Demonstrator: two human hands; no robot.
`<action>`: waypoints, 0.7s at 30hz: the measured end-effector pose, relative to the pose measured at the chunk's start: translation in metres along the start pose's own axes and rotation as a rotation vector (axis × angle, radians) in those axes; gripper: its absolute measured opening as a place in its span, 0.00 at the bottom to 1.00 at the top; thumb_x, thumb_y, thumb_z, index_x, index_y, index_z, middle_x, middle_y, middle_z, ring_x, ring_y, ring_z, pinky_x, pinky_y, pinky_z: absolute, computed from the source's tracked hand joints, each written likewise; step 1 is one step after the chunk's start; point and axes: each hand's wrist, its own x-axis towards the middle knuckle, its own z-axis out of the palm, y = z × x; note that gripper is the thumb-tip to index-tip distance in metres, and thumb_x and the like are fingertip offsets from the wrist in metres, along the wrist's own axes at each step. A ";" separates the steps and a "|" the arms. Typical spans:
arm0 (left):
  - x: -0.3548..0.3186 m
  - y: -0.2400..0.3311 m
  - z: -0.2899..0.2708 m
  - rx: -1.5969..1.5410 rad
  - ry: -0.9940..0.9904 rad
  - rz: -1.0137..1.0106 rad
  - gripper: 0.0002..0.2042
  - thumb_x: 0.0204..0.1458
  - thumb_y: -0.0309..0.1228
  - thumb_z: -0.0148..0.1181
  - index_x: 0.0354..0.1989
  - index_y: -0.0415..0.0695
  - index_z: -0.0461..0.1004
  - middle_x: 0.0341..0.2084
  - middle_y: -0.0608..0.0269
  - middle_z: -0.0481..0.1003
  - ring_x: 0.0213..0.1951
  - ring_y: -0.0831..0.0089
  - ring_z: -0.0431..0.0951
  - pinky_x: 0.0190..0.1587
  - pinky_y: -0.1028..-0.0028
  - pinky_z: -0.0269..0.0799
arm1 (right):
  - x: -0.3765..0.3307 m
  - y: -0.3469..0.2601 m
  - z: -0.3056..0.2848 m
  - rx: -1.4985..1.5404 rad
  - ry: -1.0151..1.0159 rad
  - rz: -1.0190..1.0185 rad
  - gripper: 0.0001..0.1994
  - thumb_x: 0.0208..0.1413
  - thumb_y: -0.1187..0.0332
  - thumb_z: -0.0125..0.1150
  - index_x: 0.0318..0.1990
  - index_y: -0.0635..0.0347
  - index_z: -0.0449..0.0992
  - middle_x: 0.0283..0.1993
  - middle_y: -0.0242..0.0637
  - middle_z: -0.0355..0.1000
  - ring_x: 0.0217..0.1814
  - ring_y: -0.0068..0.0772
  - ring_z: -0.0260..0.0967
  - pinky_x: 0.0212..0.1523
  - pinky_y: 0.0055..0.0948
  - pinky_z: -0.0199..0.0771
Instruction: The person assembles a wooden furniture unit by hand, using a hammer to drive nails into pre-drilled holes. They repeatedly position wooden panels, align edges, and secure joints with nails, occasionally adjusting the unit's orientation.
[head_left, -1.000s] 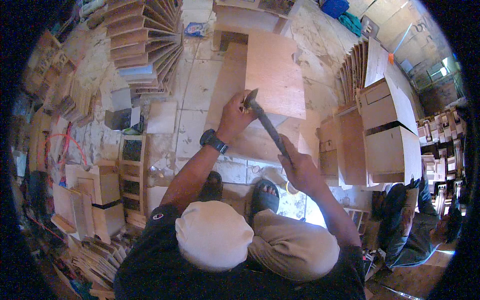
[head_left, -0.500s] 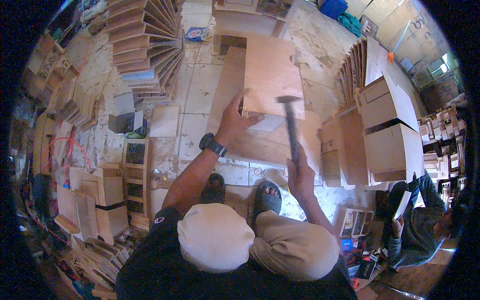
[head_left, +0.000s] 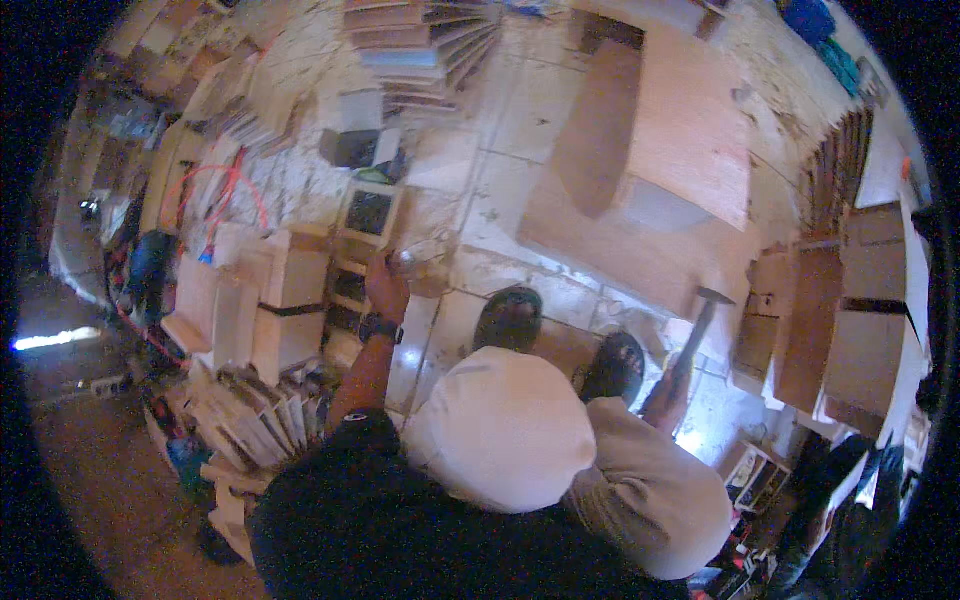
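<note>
In my right hand (head_left: 664,402) is a hammer (head_left: 692,338), gripped by its handle with the head pointing up and away from me. My left hand (head_left: 388,288) is beside a narrow wooden frame (head_left: 392,208) with dark square openings, on the left; its fingers are blurred, and whether it touches the frame is unclear. Ahead, toward the right, a plywood box (head_left: 692,120) rests on a wider plywood board (head_left: 580,235) on the floor. A pale face shows at the box's near end. Neither hand is on the box.
Fanned plywood panels (head_left: 425,60) stand at the far left. Wooden boxes (head_left: 285,300) and stacked slats (head_left: 255,415) lie on my left, near a red hose (head_left: 235,180). Tall wooden boxes (head_left: 868,300) stand at the right. Another person (head_left: 835,510) is at the lower right.
My left hand has left the box and moved left to the wooden frame. The right hand has drawn the hammer back from the box toward me. The view has swung left.
</note>
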 end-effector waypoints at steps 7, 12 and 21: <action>0.074 -0.041 0.011 0.071 -0.144 -0.142 0.15 0.50 0.37 0.60 0.41 0.40 0.75 0.34 0.47 0.77 0.39 0.49 0.77 0.42 0.57 0.73 | 0.009 -0.001 -0.005 0.035 -0.068 0.031 0.23 0.63 0.68 0.49 0.65 0.51 0.58 0.18 0.26 0.59 0.16 0.17 0.55 0.14 0.22 0.56; 0.105 -0.058 0.018 0.099 -0.159 -0.141 0.20 0.46 0.39 0.63 0.46 0.45 0.74 0.41 0.46 0.75 0.46 0.48 0.75 0.47 0.57 0.73 | 0.006 -0.016 -0.002 -0.059 -0.021 -0.011 0.20 0.62 0.67 0.50 0.62 0.51 0.61 0.16 0.26 0.58 0.13 0.20 0.54 0.12 0.26 0.57; 0.126 -0.061 0.001 0.260 -0.333 0.003 0.13 0.45 0.35 0.60 0.40 0.49 0.78 0.37 0.49 0.77 0.41 0.53 0.78 0.46 0.57 0.73 | 0.003 -0.023 0.001 -0.209 -0.016 -0.102 0.19 0.63 0.67 0.47 0.60 0.54 0.60 0.17 0.33 0.62 0.16 0.22 0.60 0.16 0.28 0.60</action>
